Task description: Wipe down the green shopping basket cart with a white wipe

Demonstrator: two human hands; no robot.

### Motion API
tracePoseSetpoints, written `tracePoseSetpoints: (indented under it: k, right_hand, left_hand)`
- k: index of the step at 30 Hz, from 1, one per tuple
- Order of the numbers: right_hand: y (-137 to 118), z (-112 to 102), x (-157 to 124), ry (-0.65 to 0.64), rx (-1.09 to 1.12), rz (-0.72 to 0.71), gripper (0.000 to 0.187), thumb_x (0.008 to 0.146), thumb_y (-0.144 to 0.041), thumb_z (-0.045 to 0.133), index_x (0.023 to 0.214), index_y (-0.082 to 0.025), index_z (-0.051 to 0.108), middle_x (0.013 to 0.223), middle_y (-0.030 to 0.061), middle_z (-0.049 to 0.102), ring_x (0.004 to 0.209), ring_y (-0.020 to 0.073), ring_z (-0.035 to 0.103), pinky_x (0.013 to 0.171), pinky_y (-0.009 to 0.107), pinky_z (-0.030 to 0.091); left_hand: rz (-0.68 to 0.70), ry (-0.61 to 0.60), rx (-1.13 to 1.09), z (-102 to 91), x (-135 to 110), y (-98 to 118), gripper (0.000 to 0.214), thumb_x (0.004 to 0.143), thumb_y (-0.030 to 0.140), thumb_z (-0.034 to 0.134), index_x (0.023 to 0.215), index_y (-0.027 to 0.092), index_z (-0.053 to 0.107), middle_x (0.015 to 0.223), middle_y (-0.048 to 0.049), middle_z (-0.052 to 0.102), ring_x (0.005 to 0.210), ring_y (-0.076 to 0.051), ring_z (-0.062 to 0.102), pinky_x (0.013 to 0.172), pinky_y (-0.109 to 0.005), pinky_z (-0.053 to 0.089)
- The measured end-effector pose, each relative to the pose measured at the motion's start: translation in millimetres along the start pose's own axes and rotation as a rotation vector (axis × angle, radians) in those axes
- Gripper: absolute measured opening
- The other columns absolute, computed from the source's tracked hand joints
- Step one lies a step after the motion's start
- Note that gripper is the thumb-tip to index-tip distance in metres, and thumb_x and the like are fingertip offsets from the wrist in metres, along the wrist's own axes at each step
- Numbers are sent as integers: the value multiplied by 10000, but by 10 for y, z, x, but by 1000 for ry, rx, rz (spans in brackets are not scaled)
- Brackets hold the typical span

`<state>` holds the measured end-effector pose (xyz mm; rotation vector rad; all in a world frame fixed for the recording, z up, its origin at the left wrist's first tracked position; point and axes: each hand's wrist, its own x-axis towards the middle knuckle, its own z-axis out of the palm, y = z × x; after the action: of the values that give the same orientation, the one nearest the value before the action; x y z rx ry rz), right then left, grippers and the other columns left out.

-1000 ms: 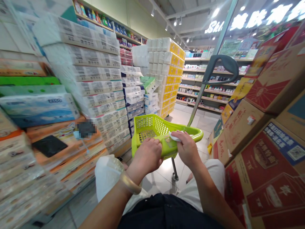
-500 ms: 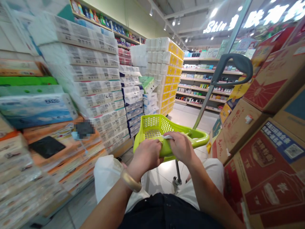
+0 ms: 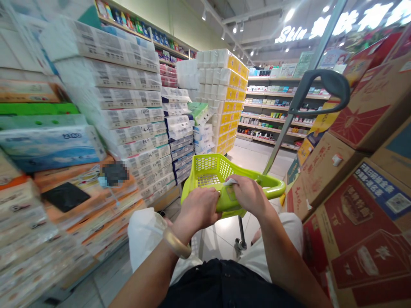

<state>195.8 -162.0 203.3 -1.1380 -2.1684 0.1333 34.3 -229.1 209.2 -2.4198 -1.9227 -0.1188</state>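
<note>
A lime-green shopping basket (image 3: 214,167) on wheels stands tilted in front of me, its grey pull handle (image 3: 324,87) raised at the upper right. My left hand (image 3: 198,208) is closed on the basket's near rim. My right hand (image 3: 248,194) is closed on a small white cloth (image 3: 230,182) and presses it against the rim next to my left hand. A pale bangle sits on my left wrist.
Stacked packs of tissue and toilet paper (image 3: 112,107) wall the left side. Red and brown cardboard cartons (image 3: 359,171) pile up on the right. A white plastic bag (image 3: 144,233) lies by my knee. Store shelves (image 3: 276,115) run across the far end of the tiled aisle.
The basket and its handle have shifted to the right. My right hand with the cloth slid along the near rim toward my left hand.
</note>
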Motion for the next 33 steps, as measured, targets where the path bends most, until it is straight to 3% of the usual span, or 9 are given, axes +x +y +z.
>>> tracePoseSetpoints:
  k: [4,7,11,17,19,24,27,33]
  right_hand:
    - [151,-79,-49,77,-62,113,316,814,-106,459,858,-259,732,797,16,759,789,211,694,892,339,475]
    - [52,-8,-180,83,55,-31,384,805,-66,427,968,-244,725,985,34,764,965,213,690,1062,419,396]
    - [-80,133,-405,72,206,-221,473,802,-32,407,1119,-254,679,1185,25,715,1200,207,606,1145,468,316]
    - [324,101,-560,341,163,-16,355,882,-121,430,1103,-249,677,1177,58,720,1190,251,623,1122,569,325]
    - [338,122,-596,401,161,-15,345,887,-130,434,1107,-244,675,1168,64,723,1188,250,626,1117,566,344]
    - [31,311,-717,318,204,-313,419,859,-68,449,1174,-261,646,1221,41,700,1266,202,574,1166,481,333]
    - [61,368,-747,342,209,-406,418,869,-67,455,1187,-263,641,1220,41,702,1267,201,576,1168,481,336]
    - [443,339,-716,660,203,-184,310,886,-100,468,1087,-228,668,1134,82,728,1195,244,623,1120,567,366]
  left_hand:
    - [13,5,8,-14,-6,5,229,737,378,640,889,206,639,953,-70,709,904,-264,681,812,-375,523]
    - [10,-2,7,-43,-15,13,246,754,386,626,912,198,644,967,-78,713,909,-276,683,811,-385,527]
    - [30,11,-21,-49,-23,5,298,773,386,622,1003,197,640,1039,-91,713,973,-272,673,865,-369,511]
    - [19,8,18,-36,-30,-12,234,748,399,619,870,202,651,946,-73,714,880,-269,684,777,-374,526]
    - [20,15,20,-41,-31,-12,225,743,389,620,861,199,650,936,-72,714,867,-274,686,759,-377,529]
    - [33,19,-4,-40,-33,-27,258,765,399,621,910,188,654,983,-88,715,911,-289,683,799,-395,526]
    - [30,20,-6,-41,-35,-45,253,757,398,631,900,190,656,979,-93,717,915,-289,683,796,-392,526]
    - [19,11,7,-72,-36,-60,214,741,379,619,842,194,658,943,-83,722,893,-286,691,768,-384,532]
